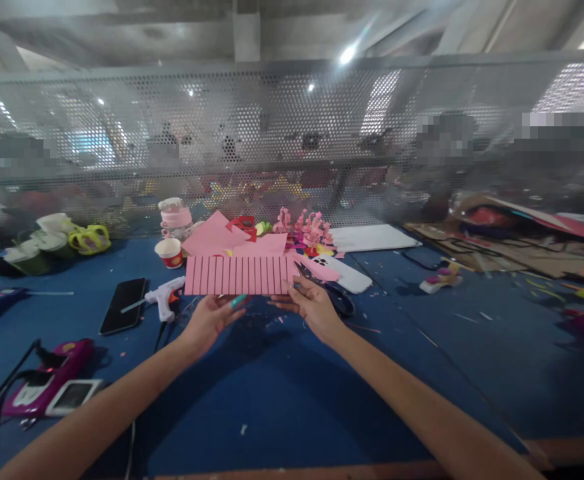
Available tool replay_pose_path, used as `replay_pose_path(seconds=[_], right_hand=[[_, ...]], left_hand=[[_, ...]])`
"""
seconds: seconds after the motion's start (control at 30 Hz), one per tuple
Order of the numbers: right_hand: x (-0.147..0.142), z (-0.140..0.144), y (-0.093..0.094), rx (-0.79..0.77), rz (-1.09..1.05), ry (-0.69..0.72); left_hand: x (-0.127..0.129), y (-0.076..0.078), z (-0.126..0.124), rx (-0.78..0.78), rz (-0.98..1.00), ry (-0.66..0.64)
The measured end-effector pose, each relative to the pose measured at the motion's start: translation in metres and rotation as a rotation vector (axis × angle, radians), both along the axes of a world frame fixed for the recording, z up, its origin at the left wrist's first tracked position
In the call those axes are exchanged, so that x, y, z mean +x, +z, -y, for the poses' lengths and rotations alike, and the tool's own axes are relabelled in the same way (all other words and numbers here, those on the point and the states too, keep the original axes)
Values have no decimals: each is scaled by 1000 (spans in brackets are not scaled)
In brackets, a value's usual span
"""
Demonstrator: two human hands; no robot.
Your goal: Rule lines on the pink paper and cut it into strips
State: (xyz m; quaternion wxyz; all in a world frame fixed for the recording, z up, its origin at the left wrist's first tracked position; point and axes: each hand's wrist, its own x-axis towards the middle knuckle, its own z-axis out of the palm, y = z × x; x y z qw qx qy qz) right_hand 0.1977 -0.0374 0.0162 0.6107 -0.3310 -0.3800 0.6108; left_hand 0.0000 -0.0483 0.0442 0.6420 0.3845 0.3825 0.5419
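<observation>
A pink paper strip (237, 276) with dark vertical lines or cuts along its length is held up above the blue table. My left hand (211, 324) supports its lower edge from the left, with fingers partly behind or under it. Something short and teal (237, 301) shows at those fingers; I cannot tell whether it is worn or held. My right hand (317, 308) pinches the strip's right end between thumb and fingers. Just beyond that hand lie dark-handled scissors (341, 300), partly covered.
Behind the strip are pink sheets (217, 233), a paper cup (169, 253) and pink flower-like pieces (312, 230). A glue gun (163, 298), black phone (123, 305) and purple power strip (55, 380) with cables lie left. A white phone (349, 275) lies right. Perforated metal screen (272, 133) stands behind.
</observation>
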Motion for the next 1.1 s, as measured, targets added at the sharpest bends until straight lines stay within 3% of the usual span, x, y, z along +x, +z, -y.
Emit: replay_pose_path(seconds=[0.2,0.47,0.63,0.87,1.1], right_hand=[[-5,2,3,-27,11,-27],[1,-2,-3,11,187,-191],[3,-2,-4,11,159,-147],[3,-5,-3,-67,-40,-103],[2,-4,-4,-59,55,26]], left_hand=[[27,-6,-14,-18,11,58],[32,-15,-14,-60,1,10],[28,-16,-18,-100,26,32],[25,-13,-19,-148,64,59],[24,-19,-18,-179,59,67]])
